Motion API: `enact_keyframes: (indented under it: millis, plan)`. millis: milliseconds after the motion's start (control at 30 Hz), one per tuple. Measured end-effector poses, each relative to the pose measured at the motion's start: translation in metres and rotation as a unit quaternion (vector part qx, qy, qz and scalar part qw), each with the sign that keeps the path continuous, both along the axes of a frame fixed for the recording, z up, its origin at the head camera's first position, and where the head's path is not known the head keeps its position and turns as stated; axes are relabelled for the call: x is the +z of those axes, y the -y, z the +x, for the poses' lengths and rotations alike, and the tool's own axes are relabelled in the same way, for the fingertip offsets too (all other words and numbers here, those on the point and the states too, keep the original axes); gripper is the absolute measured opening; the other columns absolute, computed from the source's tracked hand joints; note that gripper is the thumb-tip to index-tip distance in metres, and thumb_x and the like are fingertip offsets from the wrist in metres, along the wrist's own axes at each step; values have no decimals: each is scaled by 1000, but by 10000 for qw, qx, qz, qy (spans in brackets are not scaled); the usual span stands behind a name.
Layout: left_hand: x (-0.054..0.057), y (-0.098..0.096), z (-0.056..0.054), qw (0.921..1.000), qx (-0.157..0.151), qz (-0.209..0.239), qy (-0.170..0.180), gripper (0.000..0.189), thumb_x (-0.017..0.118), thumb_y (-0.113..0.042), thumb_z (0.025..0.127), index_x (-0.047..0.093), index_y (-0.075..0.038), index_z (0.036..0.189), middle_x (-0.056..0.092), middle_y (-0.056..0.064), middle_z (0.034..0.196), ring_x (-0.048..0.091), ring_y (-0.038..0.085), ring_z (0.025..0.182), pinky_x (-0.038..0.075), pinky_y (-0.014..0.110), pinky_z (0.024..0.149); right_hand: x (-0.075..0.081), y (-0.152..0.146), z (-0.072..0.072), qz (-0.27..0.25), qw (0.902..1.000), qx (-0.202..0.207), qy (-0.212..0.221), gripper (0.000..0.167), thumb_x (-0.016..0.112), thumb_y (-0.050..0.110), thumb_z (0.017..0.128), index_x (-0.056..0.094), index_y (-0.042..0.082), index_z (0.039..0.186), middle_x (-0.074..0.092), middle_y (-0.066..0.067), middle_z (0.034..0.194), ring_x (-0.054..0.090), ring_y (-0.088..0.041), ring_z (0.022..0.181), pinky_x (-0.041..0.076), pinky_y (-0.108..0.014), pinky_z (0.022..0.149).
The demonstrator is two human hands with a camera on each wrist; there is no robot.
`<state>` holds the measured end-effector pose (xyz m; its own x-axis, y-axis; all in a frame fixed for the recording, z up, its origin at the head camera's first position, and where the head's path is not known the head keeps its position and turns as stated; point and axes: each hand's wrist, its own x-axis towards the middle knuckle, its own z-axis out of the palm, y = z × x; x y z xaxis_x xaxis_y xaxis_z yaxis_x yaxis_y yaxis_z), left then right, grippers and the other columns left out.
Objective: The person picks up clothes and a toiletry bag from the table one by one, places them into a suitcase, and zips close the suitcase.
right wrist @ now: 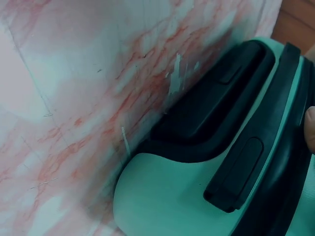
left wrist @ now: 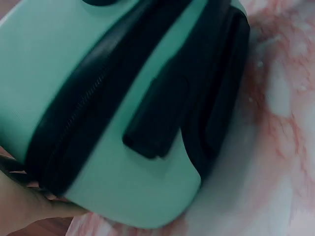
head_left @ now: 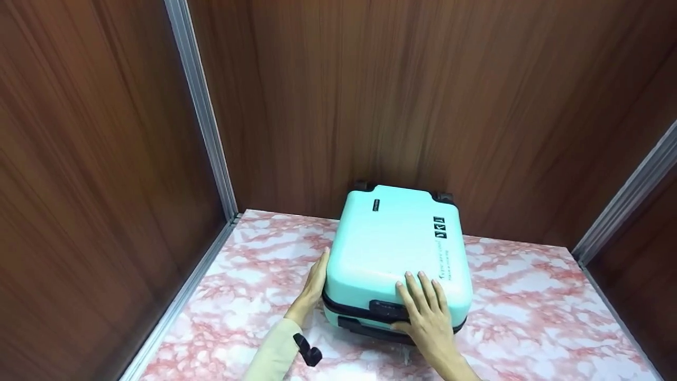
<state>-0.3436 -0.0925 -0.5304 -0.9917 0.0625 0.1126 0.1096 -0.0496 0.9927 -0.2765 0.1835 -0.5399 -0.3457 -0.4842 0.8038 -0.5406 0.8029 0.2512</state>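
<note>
A mint-green hard-shell suitcase lies flat on its side, with its wheels toward the back wall. My left hand rests along the suitcase's left side, fingers extended. Over the front edge lies my right hand, its fingers spread straight on the upper shell and its thumb down by the black zipper band. Close up, the left wrist view shows the zipper band and a black carry handle. Below that handle, a black recessed panel appears in the right wrist view.
The suitcase lies on a red-and-white marbled surface. Brown wood-grain panels stand behind and at both sides, joined by metal corner strips. A black strap hangs from the left sleeve.
</note>
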Motion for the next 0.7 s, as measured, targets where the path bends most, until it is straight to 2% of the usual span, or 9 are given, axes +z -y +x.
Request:
enact_keyframes:
  millis: [133, 267, 333, 433, 600, 700]
  plan:
    - [9, -1, -1, 9995, -248, 114, 130, 73, 33, -58, 103, 32, -6, 154, 32, 12, 157, 27, 27, 143, 20, 47, 115, 0, 1, 1, 52, 9999, -96, 73, 125, 90, 56, 38, 46, 9, 145, 43, -15, 149, 38, -39, 135, 20, -50, 115]
    - [15, 1, -2, 9981, -575, 153, 159, 76, 45, -53, 100, 27, -4, 155, 37, 18, 153, 40, 32, 135, 31, 50, 109, 2, -1, 3, 121, 9995, -210, 226, 124, 91, 55, 41, 44, 9, 146, 41, -14, 151, 36, -38, 137, 19, -49, 115]
    - [16, 3, -2, 9973, -690, 178, 193, 79, 49, -53, 99, 25, -3, 156, 39, 19, 151, 44, 33, 131, 34, 51, 107, 4, -3, 4, 122, 9993, -190, 290, 121, 93, 51, 44, 44, 10, 147, 41, -13, 151, 36, -36, 137, 19, -49, 115]
    - [15, 4, -3, 9968, -757, 130, 231, 81, 50, -53, 98, 24, -3, 156, 36, 19, 153, 41, 33, 134, 33, 51, 108, 6, -9, 5, -6, 9995, 37, 307, 111, 91, 46, 50, 47, 10, 145, 44, -13, 150, 39, -36, 136, 19, -48, 116]
    - [13, 4, -2, 9972, -734, 20, 168, 81, 48, -53, 99, 20, -1, 156, 28, 20, 157, 33, 33, 140, 28, 51, 111, 4, -18, 4, -416, 9973, 591, 86, 75, 71, 53, 78, 56, 10, 138, 50, -15, 145, 45, -38, 131, 21, -47, 115]
    - [13, 4, -1, 9973, -705, 103, 153, 79, 47, -50, 100, 21, -1, 156, 28, 20, 157, 32, 34, 141, 28, 51, 112, 3, -20, 3, -687, 9943, 795, -174, 59, 58, 53, 94, 62, 8, 131, 55, -17, 139, 49, -40, 126, 24, -48, 113]
